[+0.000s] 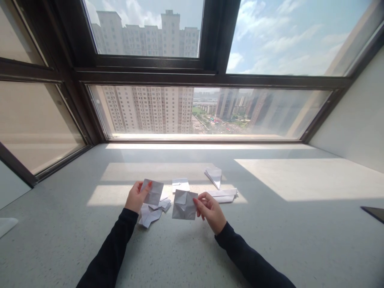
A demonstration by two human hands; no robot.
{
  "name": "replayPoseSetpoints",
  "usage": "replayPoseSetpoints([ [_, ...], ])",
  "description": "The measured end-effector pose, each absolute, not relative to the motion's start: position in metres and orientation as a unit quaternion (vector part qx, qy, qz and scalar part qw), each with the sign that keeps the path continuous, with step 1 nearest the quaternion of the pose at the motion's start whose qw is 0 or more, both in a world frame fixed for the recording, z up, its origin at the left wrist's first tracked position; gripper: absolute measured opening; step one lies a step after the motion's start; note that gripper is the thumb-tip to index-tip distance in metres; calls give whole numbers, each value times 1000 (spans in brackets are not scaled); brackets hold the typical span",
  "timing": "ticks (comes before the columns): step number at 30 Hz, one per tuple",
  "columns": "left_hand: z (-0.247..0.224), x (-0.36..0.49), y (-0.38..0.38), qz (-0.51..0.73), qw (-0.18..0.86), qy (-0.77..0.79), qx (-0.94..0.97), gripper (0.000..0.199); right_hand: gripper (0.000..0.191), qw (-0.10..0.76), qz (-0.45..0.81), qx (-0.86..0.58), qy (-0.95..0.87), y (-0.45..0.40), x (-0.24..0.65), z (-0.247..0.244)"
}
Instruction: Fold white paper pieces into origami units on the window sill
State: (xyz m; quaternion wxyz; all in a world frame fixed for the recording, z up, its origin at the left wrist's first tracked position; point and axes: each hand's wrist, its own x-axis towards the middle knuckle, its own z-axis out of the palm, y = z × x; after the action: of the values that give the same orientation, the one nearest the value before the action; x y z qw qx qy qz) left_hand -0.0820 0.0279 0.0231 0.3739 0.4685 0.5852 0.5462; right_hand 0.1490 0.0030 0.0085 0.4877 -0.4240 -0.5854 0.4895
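Note:
Between thumb and fingers, my left hand [137,196] grips a square piece of folded paper [155,193], lifted and tilted over the sill. My right hand [211,209] pinches the right edge of a second folded paper square [183,210], which shows creases and a raised flap in its upper part. Beneath the left square lie several folded white paper pieces [149,216], partly covered by it. Just behind the right square rests another folded white paper [180,184]. Right of it are a pointed folded paper [214,177] and a long folded strip [224,196].
The speckled pale windowsill [186,256] carries bright sun patches and shadows. Dark window frames [210,80] close off the back and left. A white wall [354,108] stands at the right. A dark flat object [373,213] reaches in at the right edge, a white object [7,226] at the left.

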Motion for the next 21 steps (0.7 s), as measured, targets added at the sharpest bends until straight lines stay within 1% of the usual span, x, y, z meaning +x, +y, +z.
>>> replayPoseSetpoints([
  [2,25,-69,24,570,428,542,445,41,32,500,506,-401,-576,1,148,12],
  [7,18,-30,9,519,552,473,449,41,30,487,527,-382,-582,-2,145,13],
  [11,13,-11,0,466,665,427,398,56,31,466,499,-425,-594,-1,144,8],
  [14,17,-9,-3,435,734,389,348,66,29,468,474,-446,-598,1,144,3],
  [17,23,-10,-5,431,751,375,330,67,27,471,448,-458,-606,2,146,-1],
  [21,26,-7,-9,452,711,413,346,56,25,460,426,-475,-618,3,147,-5],
])
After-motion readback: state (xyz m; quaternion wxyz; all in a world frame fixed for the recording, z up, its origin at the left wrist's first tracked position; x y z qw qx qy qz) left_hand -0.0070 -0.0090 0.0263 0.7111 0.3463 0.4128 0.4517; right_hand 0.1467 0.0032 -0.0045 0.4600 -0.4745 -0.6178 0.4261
